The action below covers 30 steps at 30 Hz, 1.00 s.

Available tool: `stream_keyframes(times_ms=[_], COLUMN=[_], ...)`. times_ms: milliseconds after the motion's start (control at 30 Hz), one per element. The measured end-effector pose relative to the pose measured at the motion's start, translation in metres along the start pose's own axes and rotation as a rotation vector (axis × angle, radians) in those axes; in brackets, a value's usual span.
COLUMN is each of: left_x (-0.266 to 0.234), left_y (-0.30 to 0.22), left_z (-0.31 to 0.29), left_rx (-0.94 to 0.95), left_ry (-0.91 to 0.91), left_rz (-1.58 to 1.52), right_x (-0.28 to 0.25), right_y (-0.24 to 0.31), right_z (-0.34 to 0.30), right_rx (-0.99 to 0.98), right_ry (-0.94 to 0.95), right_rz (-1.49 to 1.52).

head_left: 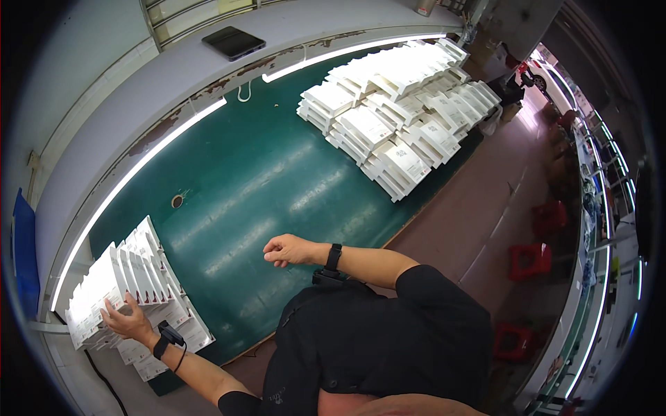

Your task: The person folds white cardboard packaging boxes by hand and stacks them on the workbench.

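At the left end of the green table (229,208), my left hand (128,320) rests on a row of thin white cartons (146,256). Its fingers are spread against the faces of the leaning cartons, and it does not wrap round any one of them. My right hand (291,249) hovers over the middle of the table, near its front edge. The fingers there are curled in toward the thumb, and nothing shows in them. More white cartons (368,125) lie in overlapping, stacked rows at the far right of the table.
A black phone (234,43) lies on the ledge behind the table, above a bright light strip (139,201). A round hole (177,201) pierces the tabletop. Red stools (530,262) stand on the floor to the right. A black cable (104,381) hangs at the lower left.
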State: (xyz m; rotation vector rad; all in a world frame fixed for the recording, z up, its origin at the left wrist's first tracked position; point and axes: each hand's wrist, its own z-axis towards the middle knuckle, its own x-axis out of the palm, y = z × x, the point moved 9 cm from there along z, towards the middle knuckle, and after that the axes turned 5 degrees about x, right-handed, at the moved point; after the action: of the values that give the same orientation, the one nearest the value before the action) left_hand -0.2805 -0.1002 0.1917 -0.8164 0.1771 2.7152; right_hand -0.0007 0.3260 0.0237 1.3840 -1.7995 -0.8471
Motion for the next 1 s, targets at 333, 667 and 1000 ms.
stream_keyframes(times_ms=[333,667,1000], left_x=[0.012,-0.018,-0.138], left_y=[0.01,-0.017,-0.063], left_z=[-0.001,0.01,0.05], left_rx=[-0.035,0.0,-0.049], left_ry=[0.02,-0.034,-0.135], left_rz=[-0.001,0.036,-0.274], right_x=[-0.009,-0.026,-0.063], right_y=[-0.003,0.008,0.145], right_z=[-0.006,-0.016,-0.105], right_rx=[-0.005,-0.05,-0.499], right_ry=[-0.022,-0.035,-0.165], right_rz=[0.014,0.087,-0.097])
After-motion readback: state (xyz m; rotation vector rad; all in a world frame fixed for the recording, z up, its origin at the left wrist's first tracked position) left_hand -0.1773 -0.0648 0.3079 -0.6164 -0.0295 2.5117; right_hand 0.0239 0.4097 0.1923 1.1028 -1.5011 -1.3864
